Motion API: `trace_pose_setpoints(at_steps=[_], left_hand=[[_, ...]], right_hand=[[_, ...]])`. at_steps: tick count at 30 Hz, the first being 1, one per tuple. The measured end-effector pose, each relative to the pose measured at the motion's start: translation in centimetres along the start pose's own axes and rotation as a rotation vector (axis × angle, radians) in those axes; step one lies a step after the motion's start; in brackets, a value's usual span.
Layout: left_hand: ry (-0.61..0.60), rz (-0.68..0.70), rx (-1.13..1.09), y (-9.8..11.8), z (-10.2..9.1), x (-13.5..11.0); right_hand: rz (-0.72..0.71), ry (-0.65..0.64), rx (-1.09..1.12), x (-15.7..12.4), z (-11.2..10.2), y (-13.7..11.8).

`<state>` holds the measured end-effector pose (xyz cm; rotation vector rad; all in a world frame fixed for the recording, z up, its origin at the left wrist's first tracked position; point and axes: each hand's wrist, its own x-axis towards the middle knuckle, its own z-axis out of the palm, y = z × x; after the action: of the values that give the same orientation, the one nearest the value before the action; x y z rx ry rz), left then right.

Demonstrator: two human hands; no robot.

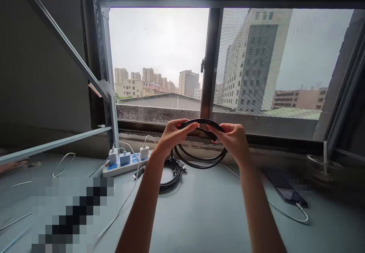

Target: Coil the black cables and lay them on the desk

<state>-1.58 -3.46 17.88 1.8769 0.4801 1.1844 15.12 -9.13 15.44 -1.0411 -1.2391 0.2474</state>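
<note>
A black cable (199, 165) is held up in loops above the table, in front of the window. My left hand (177, 134) is closed on the left side of the loops, with the thumb along the top. On the right side, my right hand (232, 139) grips the same loops. A dark connector end shows by the right fingers, partly hidden. Below and left of the held loops, a second coiled black cable (171, 186) lies on the table, its plugs showing near the coil's top.
A white power strip (122, 170) with several chargers and white cords stands at the left. On the right lie a phone (286, 188) on a charging cord and a clear cup with a straw (325, 169). A metal frame (71, 140) crosses the left side. One patch is pixelated.
</note>
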Motion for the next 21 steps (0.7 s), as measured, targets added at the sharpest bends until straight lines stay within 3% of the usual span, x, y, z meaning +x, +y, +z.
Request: trace_pose_setpoints(at_steps=[3, 6, 13, 17, 21], left_hand=[[-0.052, -0.021, -0.04, 0.3, 0.1, -0.1], [-0.022, -0.053, -0.06, 0.2, 0.2, 0.0], [0.09, -0.158, -0.072, -0.6, 1.2, 0.6], [0.058, -0.126, -0.108, -0.6, 1.9, 0.7], [-0.015, -0.144, 0.08, -1.6, 1.9, 0.9]], right_hand=[[0.212, -0.248, 0.295, -0.3, -0.2, -0.6], [0.217, -0.411, 0.305, -0.6, -0.7, -1.0], [-0.357, -0.162, -0.054, -0.3, -0.6, -0.8], [-0.505, 0.038, -0.175, 0.1, -0.6, -0.9], [-0.618, 0.176, -0.219, -0.4, -1.1, -1.6]])
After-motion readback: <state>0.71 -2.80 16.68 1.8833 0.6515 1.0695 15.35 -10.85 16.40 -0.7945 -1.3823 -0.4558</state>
